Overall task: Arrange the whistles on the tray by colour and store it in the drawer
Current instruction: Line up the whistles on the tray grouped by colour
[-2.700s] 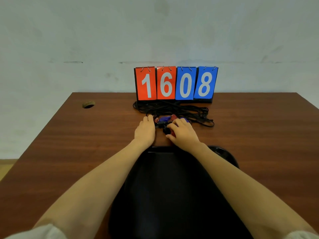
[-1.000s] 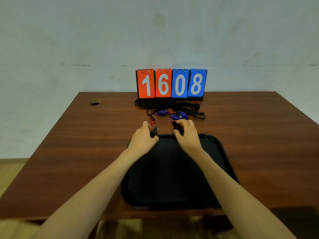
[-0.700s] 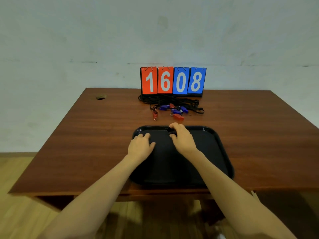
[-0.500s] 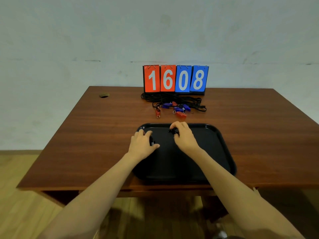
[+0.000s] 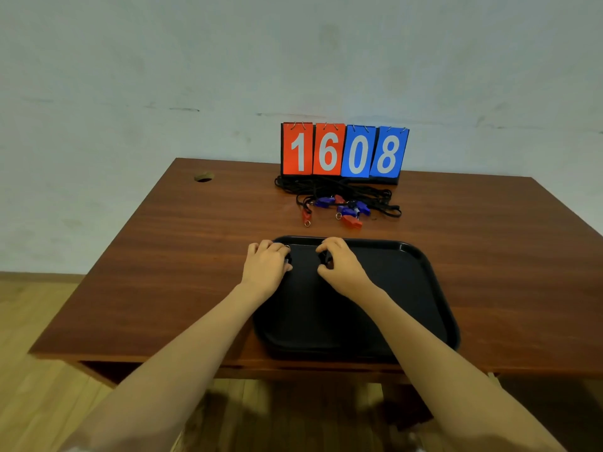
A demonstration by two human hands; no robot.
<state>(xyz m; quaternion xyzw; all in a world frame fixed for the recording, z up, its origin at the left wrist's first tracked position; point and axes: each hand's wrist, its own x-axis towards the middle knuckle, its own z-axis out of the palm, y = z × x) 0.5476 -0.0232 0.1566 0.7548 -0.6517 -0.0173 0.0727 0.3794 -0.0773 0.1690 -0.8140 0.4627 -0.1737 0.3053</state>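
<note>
A black tray (image 5: 424,288) lies on the brown table near its front edge. Over the tray's far left corner my left hand (image 5: 266,267) grips a black whistle (image 5: 287,256) with a metal ring. Just to its right my right hand (image 5: 339,265) pinches another black whistle (image 5: 326,257) above the tray floor. Beyond the tray lie red whistles (image 5: 352,220) and blue whistles (image 5: 326,201), tangled with black lanyards (image 5: 375,194).
A flip scoreboard (image 5: 344,151) reading 1608 stands at the table's back edge against the wall. A cable hole (image 5: 204,177) sits at the far left of the table (image 5: 163,272). Wooden floor shows below the front edge.
Both hands drew back from the whistle pile, each with a black whistle, and now sit over the tray's far left part. My view pulled back from the table.
</note>
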